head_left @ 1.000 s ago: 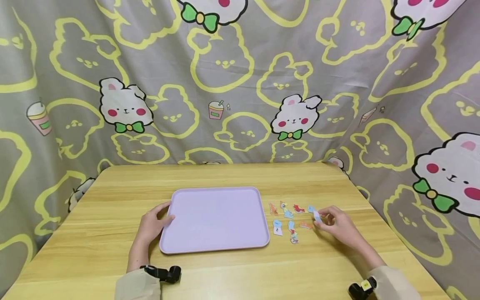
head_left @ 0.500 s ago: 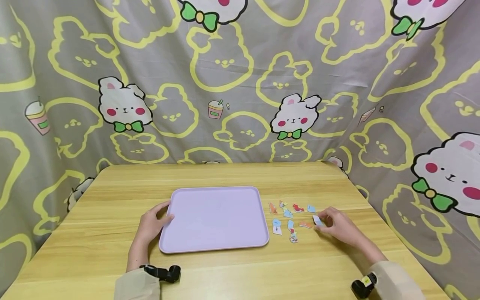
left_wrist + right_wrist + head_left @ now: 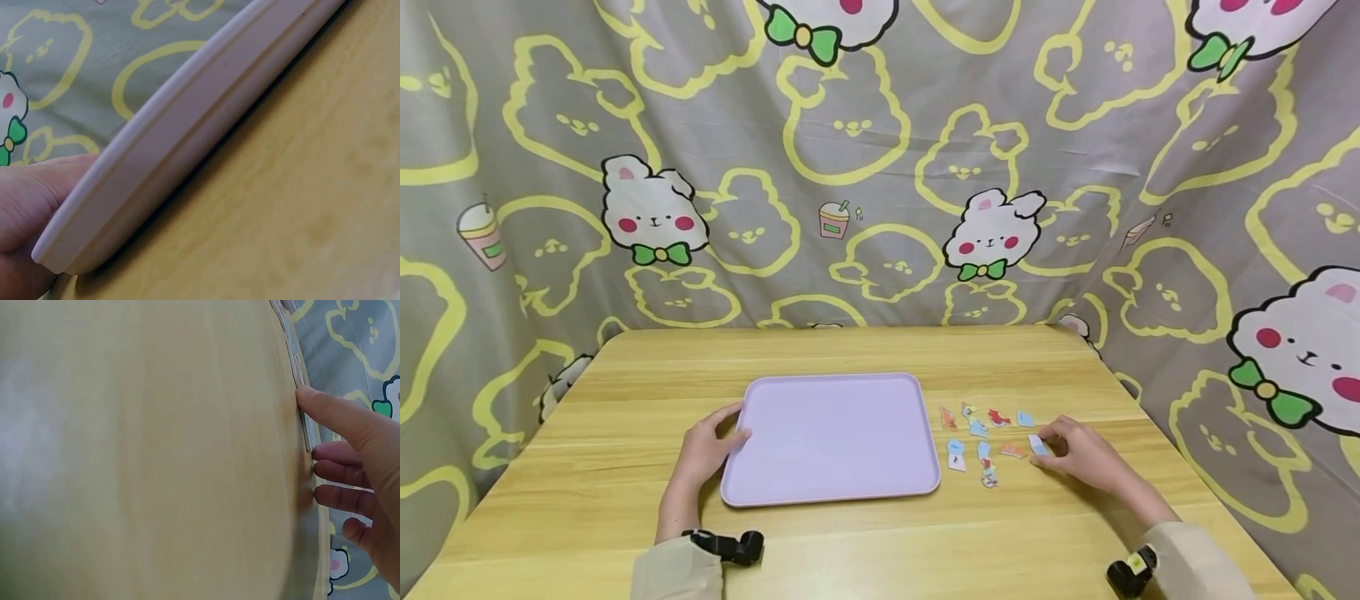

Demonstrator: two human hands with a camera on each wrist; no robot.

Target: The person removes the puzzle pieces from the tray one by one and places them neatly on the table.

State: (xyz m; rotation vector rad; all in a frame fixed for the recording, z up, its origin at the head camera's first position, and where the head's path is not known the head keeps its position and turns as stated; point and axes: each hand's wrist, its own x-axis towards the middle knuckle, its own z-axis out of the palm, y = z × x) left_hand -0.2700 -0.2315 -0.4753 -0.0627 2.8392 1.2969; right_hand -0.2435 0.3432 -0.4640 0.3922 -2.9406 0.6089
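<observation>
A lilac tray (image 3: pixel 831 437) lies flat on the table. My left hand (image 3: pixel 703 450) grips its left side, thumb over the rim; the left wrist view shows the tray's outer wall (image 3: pixel 162 134) with part of the hand (image 3: pixel 28 219) behind it. To the tray's right, my right hand (image 3: pixel 1078 450) pinches a white and light-blue puzzle piece (image 3: pixel 1037 444) lying at the table surface. Seen from the right wrist, the thumb (image 3: pixel 331 412) and a fingertip meet the thin piece (image 3: pixel 306 428) edge-on.
Several small puzzle pieces lie between tray and right hand, among them a red one (image 3: pixel 997 417), a blue one (image 3: pixel 1025 419), an orange one (image 3: pixel 1012 451) and a blue-and-white one (image 3: pixel 956 456). A patterned curtain (image 3: pixel 880 167) surrounds the wooden table (image 3: pixel 850 550).
The right hand has lowered its puzzle piece from a tilted position to the table, shifting slightly right, away from the blue piece. The left hand and tray stay put.
</observation>
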